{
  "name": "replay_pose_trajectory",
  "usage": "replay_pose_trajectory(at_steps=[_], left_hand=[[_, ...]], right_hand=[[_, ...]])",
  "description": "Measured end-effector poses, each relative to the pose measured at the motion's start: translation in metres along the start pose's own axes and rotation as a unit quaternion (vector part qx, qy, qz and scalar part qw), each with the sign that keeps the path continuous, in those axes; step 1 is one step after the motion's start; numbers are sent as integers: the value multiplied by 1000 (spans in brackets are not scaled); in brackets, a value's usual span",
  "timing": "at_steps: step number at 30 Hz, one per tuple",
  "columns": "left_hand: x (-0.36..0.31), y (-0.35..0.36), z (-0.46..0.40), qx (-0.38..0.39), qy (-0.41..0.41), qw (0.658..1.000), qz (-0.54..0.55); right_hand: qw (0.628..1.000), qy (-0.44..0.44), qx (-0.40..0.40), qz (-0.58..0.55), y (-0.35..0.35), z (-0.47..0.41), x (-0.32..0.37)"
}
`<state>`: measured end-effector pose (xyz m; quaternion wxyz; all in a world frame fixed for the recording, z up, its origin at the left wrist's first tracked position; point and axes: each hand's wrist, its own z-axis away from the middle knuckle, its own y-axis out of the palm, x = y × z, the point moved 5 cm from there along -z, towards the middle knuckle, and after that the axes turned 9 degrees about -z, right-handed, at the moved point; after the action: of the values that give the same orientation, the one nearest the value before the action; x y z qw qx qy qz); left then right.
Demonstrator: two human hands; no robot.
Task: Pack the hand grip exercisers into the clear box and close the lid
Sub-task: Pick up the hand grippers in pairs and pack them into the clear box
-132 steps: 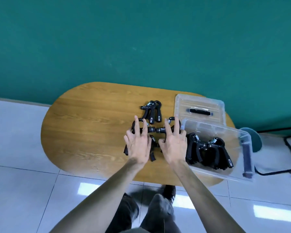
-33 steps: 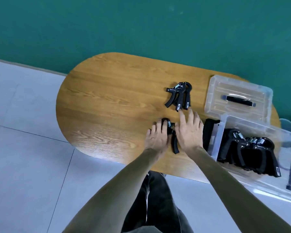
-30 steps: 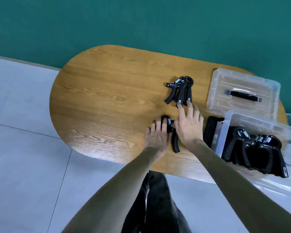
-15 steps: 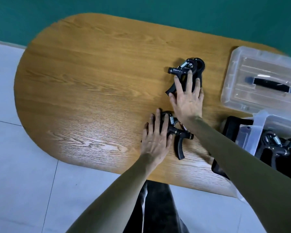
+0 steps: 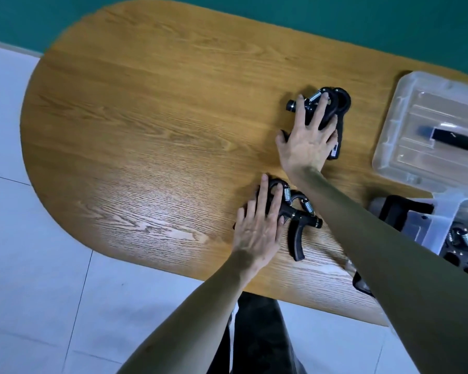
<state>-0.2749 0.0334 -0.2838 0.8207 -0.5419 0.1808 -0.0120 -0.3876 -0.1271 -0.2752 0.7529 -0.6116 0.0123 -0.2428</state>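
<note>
Item 1, wooden table [image 5: 146, 109]: oval top, standing on pale floor tiles [image 5: 25, 279] before a green wall [image 5: 335, 20].

Item 2, far exercisers [image 5: 335, 103]: a black cluster with a steel spring, lying on the table toward the far right. The right hand [image 5: 307, 141] is lying flat over them, palm down, fingers straight and slightly spread, fingertips reaching the spring and the ring ends. Whether the thumb is hooking beneath a handle cannot be told.

Item 3, near exercisers [image 5: 295, 214]: a black cluster with two visible springs, lying close to the near edge of the table, one handle pointing toward the person. The left hand [image 5: 257, 233] is resting on their left part, palm down, fingers straight and close together, curling round nothing.

Item 4, clear box [image 5: 443, 211]: sitting at the right edge of the view, partly cut off and partly hidden by the right forearm. More black exercisers [image 5: 465, 252] are lying inside it, springs showing.

Item 5, lid [image 5: 405, 130]: clear, with a black handle, lying flat on the table just beyond the box, off the box and well apart from both hands.

Item 6, dark trousers [image 5: 257, 333]: showing below the table edge, between the arms.
</note>
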Motion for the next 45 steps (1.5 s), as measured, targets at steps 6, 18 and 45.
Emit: replay_pose_trajectory(at_steps=[6, 18, 45], left_hand=[[0, -5, -1, -8, 21, 999, -46], [8, -24, 1, 1, 2, 997, -76], [-112, -185, 48, -108, 13, 987, -122]], right_hand=[[1000, -2, -21, -11, -2, 1, 0], [998, -61, -21, 6, -24, 32, -12], [987, -42, -149, -46, -223, 208, -77]])
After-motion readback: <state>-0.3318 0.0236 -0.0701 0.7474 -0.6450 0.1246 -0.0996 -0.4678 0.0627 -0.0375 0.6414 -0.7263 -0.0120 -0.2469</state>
